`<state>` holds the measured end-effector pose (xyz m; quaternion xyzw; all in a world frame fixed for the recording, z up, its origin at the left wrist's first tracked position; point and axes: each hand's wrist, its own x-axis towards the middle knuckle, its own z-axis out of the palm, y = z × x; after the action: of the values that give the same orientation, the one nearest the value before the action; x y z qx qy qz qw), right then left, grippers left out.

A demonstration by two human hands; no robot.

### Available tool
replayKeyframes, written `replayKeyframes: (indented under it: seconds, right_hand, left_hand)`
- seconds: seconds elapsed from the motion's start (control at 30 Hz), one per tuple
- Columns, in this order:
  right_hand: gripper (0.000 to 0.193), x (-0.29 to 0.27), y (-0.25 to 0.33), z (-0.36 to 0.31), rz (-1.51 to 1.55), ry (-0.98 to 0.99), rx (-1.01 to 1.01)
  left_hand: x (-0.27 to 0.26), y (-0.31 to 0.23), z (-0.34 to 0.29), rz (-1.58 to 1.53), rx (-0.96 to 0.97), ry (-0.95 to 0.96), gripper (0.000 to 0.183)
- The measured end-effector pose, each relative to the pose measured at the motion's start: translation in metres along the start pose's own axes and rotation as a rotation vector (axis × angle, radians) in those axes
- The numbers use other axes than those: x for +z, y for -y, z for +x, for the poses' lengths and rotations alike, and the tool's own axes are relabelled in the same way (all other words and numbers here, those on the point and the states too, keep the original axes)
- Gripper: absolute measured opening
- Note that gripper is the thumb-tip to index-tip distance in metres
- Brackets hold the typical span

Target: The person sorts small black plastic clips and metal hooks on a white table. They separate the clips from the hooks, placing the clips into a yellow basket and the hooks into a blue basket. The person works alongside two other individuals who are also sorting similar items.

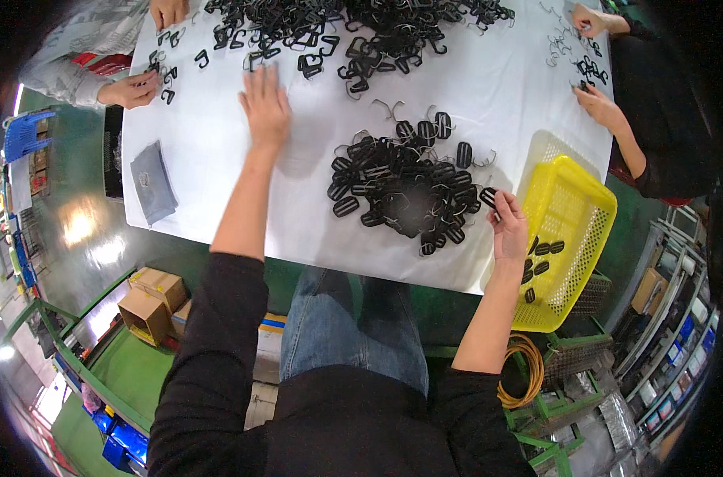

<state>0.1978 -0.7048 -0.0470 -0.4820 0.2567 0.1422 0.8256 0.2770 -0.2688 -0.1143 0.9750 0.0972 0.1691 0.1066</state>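
Observation:
My right hand (508,229) pinches a black slide buckle (488,197) between thumb and fingers, near the table's right front edge. Just left of it lies a heap of black slide buckles (360,176) mixed with thin curved metal wire pieces. My left hand (264,110) reaches far forward over the white table (298,215), its fingers stretched out and slightly blurred. Its fingertips are close to a few black hook-shaped pieces (258,58) at the fringe of a large dark pile (393,40); whether they touch is unclear. Several black buckles (543,249) rest inside the yellow perforated basket (592,238).
A grey flat pouch (153,183) lies at the table's left edge. One person's hand (131,90) at far left and another's hand (601,107) at far right handle small pieces. Cardboard boxes (151,298), a green frame and an orange coiled hose (528,374) are below.

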Motion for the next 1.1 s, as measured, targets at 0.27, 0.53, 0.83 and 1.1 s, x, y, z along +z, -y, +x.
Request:
replayKeyframes:
  seconds: [0.27,0.53,0.83,1.1]
  right_hand:
    - [0.012,0.077,0.005,0.037,-0.285,0.013,0.063]
    - [0.023,0.148,-0.035,0.055,-1.569,0.126,-0.238]
    - [0.034,0.078,-0.001,0.060,-1.471,-0.380,-0.242]
    - [0.032,0.073,0.009,0.066,-1.128,-0.091,0.090]
  left_hand:
    - [-0.042,-0.083,-0.017,-0.295,0.131,0.503,0.026]
    - [-0.052,-0.098,-0.042,-0.844,-0.295,0.706,0.022]
    - [-0.051,-0.099,-0.027,-0.746,-0.312,0.788,0.020]
    - [-0.056,-0.138,-0.032,-0.797,-0.287,0.734,0.021]
